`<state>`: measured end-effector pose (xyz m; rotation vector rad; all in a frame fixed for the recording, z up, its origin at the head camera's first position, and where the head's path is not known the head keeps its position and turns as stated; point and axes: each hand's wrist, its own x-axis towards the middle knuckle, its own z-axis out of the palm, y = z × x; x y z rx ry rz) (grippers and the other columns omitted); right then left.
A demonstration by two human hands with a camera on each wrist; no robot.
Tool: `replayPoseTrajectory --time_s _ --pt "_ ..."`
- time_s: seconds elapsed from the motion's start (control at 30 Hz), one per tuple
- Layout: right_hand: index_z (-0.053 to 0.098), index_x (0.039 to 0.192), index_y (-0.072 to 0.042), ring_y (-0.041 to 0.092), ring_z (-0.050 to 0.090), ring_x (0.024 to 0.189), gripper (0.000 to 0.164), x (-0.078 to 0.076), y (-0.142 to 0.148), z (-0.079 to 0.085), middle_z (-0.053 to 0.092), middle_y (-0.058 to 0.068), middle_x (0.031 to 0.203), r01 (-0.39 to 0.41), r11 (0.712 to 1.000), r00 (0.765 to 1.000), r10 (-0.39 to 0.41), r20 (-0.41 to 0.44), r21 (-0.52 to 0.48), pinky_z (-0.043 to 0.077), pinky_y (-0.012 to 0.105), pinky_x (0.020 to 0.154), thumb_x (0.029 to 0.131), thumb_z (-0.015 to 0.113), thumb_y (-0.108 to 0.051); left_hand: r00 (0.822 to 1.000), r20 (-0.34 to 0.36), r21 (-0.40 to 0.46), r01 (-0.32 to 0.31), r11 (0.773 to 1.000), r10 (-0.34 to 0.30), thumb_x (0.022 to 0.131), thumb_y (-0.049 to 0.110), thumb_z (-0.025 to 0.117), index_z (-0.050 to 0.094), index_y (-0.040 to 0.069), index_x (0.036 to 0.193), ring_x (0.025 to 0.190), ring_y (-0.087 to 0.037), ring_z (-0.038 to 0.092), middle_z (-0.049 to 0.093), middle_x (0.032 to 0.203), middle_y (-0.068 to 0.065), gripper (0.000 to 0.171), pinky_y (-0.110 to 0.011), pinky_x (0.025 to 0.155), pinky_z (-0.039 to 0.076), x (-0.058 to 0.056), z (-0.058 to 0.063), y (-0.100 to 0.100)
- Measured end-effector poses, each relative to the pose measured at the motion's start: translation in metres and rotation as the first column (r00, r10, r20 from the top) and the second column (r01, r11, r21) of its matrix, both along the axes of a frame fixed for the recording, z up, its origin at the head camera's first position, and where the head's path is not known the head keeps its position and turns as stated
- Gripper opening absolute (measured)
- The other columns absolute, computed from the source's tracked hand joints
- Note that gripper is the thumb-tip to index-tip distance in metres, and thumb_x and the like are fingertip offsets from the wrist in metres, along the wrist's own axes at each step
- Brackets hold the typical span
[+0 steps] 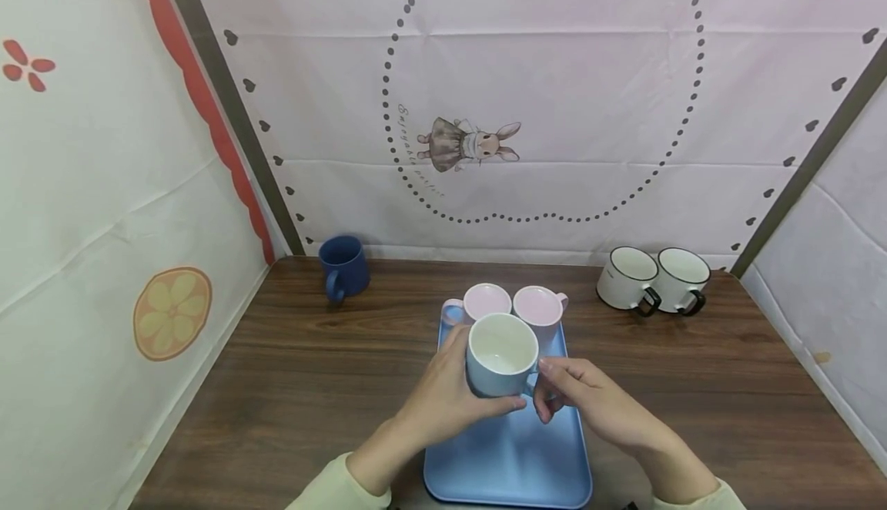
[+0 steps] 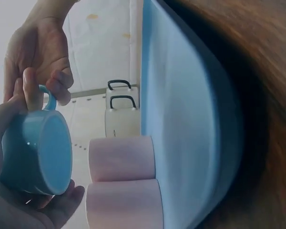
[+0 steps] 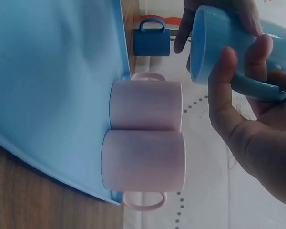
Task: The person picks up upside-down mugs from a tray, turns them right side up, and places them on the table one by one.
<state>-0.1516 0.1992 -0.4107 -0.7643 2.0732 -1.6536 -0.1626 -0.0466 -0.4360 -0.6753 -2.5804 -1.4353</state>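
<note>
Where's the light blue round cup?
In the middle of the head view, the cup is in the left hand, above the blue rectangular tray, just in front of two pink round cups.

The light-blue mug (image 1: 500, 364) looks glossy, the tray (image 1: 509, 460) smooth plastic, the table (image 1: 312, 379) wood-grained.

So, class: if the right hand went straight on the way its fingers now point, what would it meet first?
Probably the body of the light blue mug: the right hand is at its handle, with the left hand gripping its other side. The exact gap is hard to judge.
</note>
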Motion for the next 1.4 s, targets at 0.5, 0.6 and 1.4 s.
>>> replayPoseTrajectory --time_s 0.5,0.6,1.4 --pt "0.053 0.082 0.003 0.029 0.065 0.078 0.048 -0.003 -0.009 0.005 0.058 0.02 0.079 0.163 0.984 0.981 -0.169 -0.094 -0.065 0.058 0.035 0.079 0.115 0.03 -0.024 0.988 0.111 -0.304 -0.07 0.95 0.109 0.085 0.035 0.083 0.05 0.007 0.148 0.089 -0.012 0.058 0.06 0.114 -0.003 0.076 -0.028 0.07 0.05 -0.003 -0.008 -0.048" --pt "0.046 0.08 0.005 0.028 0.066 0.078 0.048 -0.007 -0.013 0.01 0.054 0.018 0.081 0.18 0.98 0.98 -0.186 -0.074 -0.081 0.06 0.038 0.078 0.115 0.032 -0.025 0.977 0.182 -0.337 -0.048 0.94 0.115 0.093 0.026 0.075 0.043 0.0 0.152 0.073 -0.013 0.06 0.066 0.096 -0.007 0.072 -0.031 0.059 0.052 -0.004 -0.014 -0.055" --pt "0.055 0.088 -0.003 0.018 0.071 0.089 0.04 -0.057 -0.101 0.03 0.056 0.006 0.091 0.331 0.941 0.937 -0.319 0.146 -0.067 0.062 0.043 0.091 0.113 0.041 -0.031 0.938 0.342 -0.397 0.197 0.896 -0.055 0.1 0.016 0.049 0.019 -0.015 0.157 0.067 -0.008 0.06 0.054 0.069 0.006 0.072 -0.033 0.072 0.055 -0.028 -0.071 -0.074"
